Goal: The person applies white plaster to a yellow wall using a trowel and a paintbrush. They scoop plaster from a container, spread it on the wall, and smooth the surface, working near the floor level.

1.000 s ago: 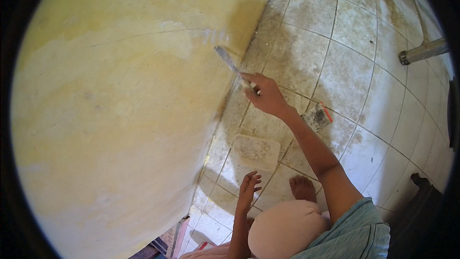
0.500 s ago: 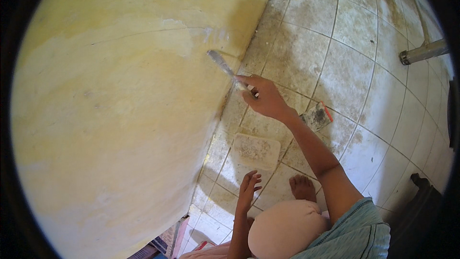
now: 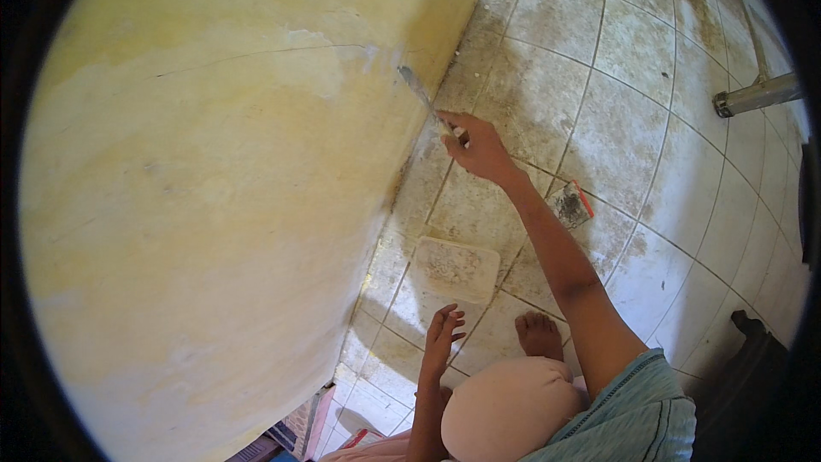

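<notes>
My right hand (image 3: 481, 152) is closed around the handle of a putty knife (image 3: 416, 85). Its blade points up and left at the yellow wall (image 3: 197, 188), close to a whitish patch at the right end of a thin crack. Whether the blade tip touches the wall I cannot tell. Lower down, my left hand (image 3: 442, 334) hangs over the floor with its fingers loosely bent and apart, holding nothing. Just beyond it, a shallow pale plastic tray (image 3: 487, 278) with crumbly greyish material lies on the tiles.
Stained white floor tiles (image 3: 633, 60) run along the wall's foot. Beneath my right forearm lies a smudged flat piece with a red edge (image 3: 571, 205). My bare foot (image 3: 539, 334) stands near the tray. Metal legs (image 3: 757, 96) rise at the right, above a dark object (image 3: 757, 351).
My right hand has moved a little up and to the right with the putty knife, bringing the blade nearer the wall's bottom edge. My left hand stays almost where it was.
</notes>
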Tool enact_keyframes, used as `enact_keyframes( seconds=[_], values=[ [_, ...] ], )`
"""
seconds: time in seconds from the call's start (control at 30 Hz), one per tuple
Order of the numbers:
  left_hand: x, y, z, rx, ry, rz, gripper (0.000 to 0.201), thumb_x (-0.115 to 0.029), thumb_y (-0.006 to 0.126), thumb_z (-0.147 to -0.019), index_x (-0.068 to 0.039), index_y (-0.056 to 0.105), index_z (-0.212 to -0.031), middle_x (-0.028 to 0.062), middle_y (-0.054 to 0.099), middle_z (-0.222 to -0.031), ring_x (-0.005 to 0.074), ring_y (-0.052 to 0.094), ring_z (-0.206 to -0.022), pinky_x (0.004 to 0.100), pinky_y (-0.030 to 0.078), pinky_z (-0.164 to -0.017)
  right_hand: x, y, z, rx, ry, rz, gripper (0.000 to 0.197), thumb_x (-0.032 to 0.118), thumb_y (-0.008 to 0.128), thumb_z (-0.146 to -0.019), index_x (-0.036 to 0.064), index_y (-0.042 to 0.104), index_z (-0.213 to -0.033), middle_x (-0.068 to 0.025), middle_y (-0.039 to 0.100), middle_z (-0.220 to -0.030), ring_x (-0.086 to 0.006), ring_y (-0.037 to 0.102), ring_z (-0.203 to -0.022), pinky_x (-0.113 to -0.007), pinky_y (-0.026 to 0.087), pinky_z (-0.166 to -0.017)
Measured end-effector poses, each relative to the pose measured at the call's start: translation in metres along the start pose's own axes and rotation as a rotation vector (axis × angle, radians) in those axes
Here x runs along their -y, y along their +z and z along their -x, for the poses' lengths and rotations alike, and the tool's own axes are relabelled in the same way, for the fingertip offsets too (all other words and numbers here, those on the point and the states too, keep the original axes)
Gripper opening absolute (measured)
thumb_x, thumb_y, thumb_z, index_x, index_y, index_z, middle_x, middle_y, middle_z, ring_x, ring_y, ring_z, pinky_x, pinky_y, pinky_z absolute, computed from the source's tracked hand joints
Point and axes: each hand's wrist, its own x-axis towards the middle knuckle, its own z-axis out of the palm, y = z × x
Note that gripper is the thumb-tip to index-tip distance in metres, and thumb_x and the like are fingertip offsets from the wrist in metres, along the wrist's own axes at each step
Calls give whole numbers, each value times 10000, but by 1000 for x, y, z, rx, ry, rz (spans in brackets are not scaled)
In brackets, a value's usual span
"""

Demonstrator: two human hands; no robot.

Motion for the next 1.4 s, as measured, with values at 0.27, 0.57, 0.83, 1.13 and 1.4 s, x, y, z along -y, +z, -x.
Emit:
enact_keyframes(
  seconds=[0.27,0.57,0.83,1.13,1.4],
  values=[
    [-3,-3,0,0,3,-19,518,-420,537,-1059,-57,509,-1428,142,612,-1319,239,577,-1199,394,514,-977,-7,-7,5,-106,-15,-89,478,76,681,-904,100,625,-1378,-195,680,-1077,-293,694,-796,-384,584,-737],
    [-6,0,0,-5,-9,-17,551,-435,535,-1056,-29,508,-1427,171,601,-1338,269,578,-1223,411,509,-1003,-23,64,-22,-285,-189,-149,467,24,695,-924,74,603,-1379,-156,668,-1200,-164,718,-772,-300,580,-638],
    [-9,1,-2,-3,-12,-32,547,-434,530,-1058,-32,511,-1427,164,605,-1325,260,577,-1219,404,510,-993,-33,110,-12,-226,-107,-237,485,20,712,-908,57,577,-1372,-134,681,-1240,-154,710,-836,-288,603,-720],
    [-18,-6,3,-62,6,-175,367,-336,551,-1067,-51,626,-1284,93,693,-1166,164,638,-1062,339,528,-896,-20,16,-13,-190,-38,-28,458,90,722,-913,103,633,-1362,-170,713,-1107,-201,735,-780,-345,595,-701],
    [-211,20,73,-338,1146,-25,560,-161,574,-1009,29,419,-1512,194,438,-1564,341,372,-1479,452,298,-1200,-15,31,-1,-69,35,-41,470,90,724,-875,96,649,-1338,-185,732,-1062,-267,729,-730,-374,579,-713]
  ],
)
